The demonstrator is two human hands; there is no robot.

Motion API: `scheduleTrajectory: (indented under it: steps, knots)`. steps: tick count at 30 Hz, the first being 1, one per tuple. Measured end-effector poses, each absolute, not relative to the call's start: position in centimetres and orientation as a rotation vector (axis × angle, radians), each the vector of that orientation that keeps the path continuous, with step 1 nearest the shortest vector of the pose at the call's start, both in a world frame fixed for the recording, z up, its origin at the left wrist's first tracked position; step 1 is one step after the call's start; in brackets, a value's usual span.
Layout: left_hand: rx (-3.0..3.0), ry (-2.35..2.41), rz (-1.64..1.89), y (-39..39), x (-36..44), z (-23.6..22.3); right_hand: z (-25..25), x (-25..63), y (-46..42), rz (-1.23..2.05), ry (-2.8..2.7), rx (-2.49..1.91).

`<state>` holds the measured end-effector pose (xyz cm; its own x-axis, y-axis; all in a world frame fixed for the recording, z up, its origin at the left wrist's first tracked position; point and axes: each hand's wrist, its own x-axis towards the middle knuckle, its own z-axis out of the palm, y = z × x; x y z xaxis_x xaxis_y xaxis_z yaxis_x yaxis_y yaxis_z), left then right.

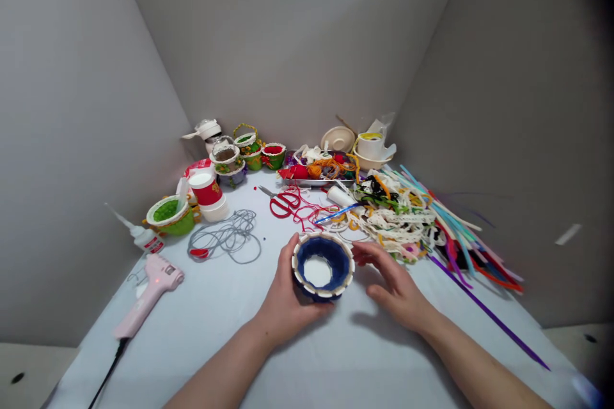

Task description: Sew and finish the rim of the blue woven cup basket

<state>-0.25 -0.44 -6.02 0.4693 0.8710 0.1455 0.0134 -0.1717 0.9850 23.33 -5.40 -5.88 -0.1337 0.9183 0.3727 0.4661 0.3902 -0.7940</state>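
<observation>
Near lace trim (393, 223): blue-lined cup (322, 266), mouth up
Left hand (288, 297): fingers curled round it, gripping
Right hand (393, 287): fingers open, empty, just beside rim

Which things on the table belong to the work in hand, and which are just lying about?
In hand: left hand gripping the blue-lined cup with white scalloped rim; right hand open beside it.

Lying about: pink hot glue gun; red-handled scissors; grey cord; lace trim.
</observation>
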Motion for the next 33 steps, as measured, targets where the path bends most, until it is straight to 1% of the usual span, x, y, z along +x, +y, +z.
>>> scheduleTrajectory:
  steps: [6,9,20,33]
  knots:
    - [1.891,0.868,1.015,-0.2,-0.2,-6.7,-4.4,22.6,-6.5,0.187,-1.814,-1.126]
    - [1.98,0.862,1.045,-0.2,0.0,-6.6,-3.7,22.0,-7.1,0.066,-1.895,-1.068]
    - [2.036,0.885,1.003,-0.6,0.2,-6.8,-3.2,21.1,-7.3,-0.05,-2.074,-1.016]
    - [2.012,0.895,0.778,-1.3,0.0,-6.1,-2.7,20.6,-7.5,-0.108,-2.151,-0.997]
